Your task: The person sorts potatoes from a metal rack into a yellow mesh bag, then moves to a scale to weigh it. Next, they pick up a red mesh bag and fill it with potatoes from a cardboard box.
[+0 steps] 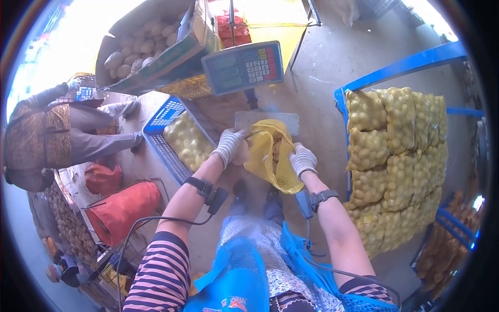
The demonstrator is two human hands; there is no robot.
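A yellow mesh bag (pixel 267 174) stands with its mouth open in front of me, some brown potatoes (pixel 276 152) showing inside. My left hand (pixel 228 146), in a striped glove, is closed at the left side of the bag's rim. A smooth tan shape lies under those fingers; whether it is a potato or the glove's palm I cannot make out. On the opposite side my right hand (pixel 303 160), gloved alike, grips the bag's edge. Behind the bag is the scale's grey platform (pixel 288 122), below its keypad display (pixel 243 67).
Left of the bag stands a blue crate (pixel 152 127) holding pale potatoes. Filled mesh bags (pixel 397 135) are stacked at right inside a blue frame (pixel 400 67). A large box (pixel 205 39) of potatoes stands beyond. Another person (pixel 49 130) bends at left near red sacks (pixel 127 213).
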